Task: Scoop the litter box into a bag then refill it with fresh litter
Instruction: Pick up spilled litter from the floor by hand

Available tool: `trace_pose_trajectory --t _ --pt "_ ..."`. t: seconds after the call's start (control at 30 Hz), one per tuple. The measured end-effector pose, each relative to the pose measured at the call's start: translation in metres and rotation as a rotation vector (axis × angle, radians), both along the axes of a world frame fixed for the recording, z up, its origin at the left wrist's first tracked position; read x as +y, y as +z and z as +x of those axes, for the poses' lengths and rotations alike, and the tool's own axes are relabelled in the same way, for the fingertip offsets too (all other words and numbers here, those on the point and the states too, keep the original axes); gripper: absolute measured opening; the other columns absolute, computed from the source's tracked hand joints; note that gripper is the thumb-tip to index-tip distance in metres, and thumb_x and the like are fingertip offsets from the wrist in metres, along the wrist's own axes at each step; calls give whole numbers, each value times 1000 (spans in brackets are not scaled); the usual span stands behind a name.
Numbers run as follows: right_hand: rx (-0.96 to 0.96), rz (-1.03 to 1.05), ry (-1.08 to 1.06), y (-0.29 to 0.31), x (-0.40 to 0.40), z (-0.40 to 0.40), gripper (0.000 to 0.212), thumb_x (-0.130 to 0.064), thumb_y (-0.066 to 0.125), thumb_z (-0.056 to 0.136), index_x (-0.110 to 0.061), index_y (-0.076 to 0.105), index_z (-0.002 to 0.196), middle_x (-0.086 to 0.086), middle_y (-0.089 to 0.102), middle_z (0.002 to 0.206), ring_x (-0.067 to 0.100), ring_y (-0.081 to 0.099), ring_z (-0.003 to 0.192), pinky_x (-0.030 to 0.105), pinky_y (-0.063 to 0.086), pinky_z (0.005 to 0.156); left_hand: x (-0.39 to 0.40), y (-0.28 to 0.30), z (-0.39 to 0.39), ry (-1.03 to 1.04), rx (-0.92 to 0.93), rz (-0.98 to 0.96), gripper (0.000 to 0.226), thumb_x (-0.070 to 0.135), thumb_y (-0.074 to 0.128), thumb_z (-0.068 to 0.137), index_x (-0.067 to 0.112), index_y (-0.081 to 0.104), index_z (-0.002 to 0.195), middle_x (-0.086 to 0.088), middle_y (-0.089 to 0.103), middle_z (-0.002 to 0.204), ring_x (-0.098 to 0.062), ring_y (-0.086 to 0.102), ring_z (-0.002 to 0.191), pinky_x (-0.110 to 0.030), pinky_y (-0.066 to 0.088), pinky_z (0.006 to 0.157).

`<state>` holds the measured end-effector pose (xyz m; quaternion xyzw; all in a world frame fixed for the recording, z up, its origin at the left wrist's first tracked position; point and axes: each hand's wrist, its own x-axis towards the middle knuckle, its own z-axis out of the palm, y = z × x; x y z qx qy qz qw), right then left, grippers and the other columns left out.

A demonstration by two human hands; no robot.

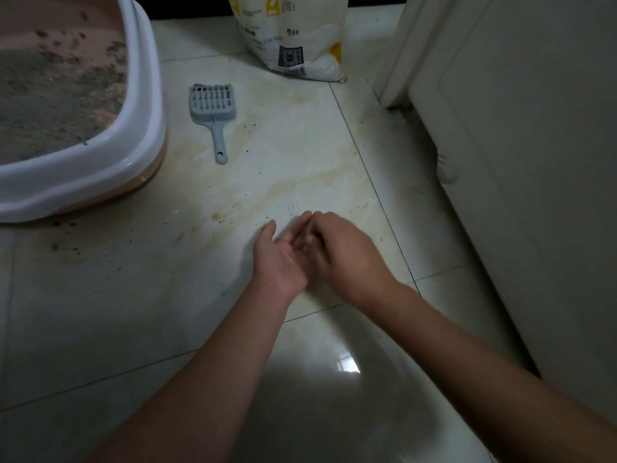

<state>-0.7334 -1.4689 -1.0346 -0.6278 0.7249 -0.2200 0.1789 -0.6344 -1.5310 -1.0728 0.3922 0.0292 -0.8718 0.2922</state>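
Observation:
The litter box (147,105), white-rimmed with a pink base, sits at the upper left and holds grey litter with dark clumps. A grey slotted scoop (213,111) lies flat on the tiles just right of it, handle toward me. A white and yellow litter bag (293,31) stands at the top centre. My left hand (277,259) is palm up with fingers apart above the floor. My right hand (344,248) lies across its fingers, palm down, touching it. Neither hand holds anything that I can see.
The pale tiled floor (133,295) is stained and dotted with spilled litter grains near the box and scoop. A white cabinet or door (517,162) fills the right side, its lower edge close to my right forearm.

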Motion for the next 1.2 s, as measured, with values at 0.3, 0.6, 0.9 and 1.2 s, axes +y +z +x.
trace_pose_trajectory --t 0.3,0.6,0.9,1.2 --pt "-54 -44 -3 -10 10 4 13 -14 52 85 -19 59 95 -5 60 82 13 52 74 30 43 58 4 2 -6 -22 22 -16 56 38 28 104 -2 63 120 -18 69 118 -29 69 104 -41 51 90" --pt "169 156 -391 -36 24 -87 10 -16 59 88 -13 65 95 5 64 92 23 58 83 31 47 71 4 5 -3 25 61 19 56 38 33 104 -7 61 120 -22 68 118 -34 65 112 -45 48 102" --pt "254 350 -423 -42 17 -94 13 -17 53 92 -11 64 93 10 65 92 28 60 83 30 42 69 4 6 -5 17 74 16 57 39 33 104 -7 61 120 -22 68 117 -34 65 111 -45 48 101" --pt "238 329 -212 -39 11 -76 14 -7 52 85 -17 60 82 1 58 83 24 56 79 31 41 65 6 5 -4 8 69 10 57 40 33 104 -7 61 120 -21 68 118 -33 65 112 -45 48 102"
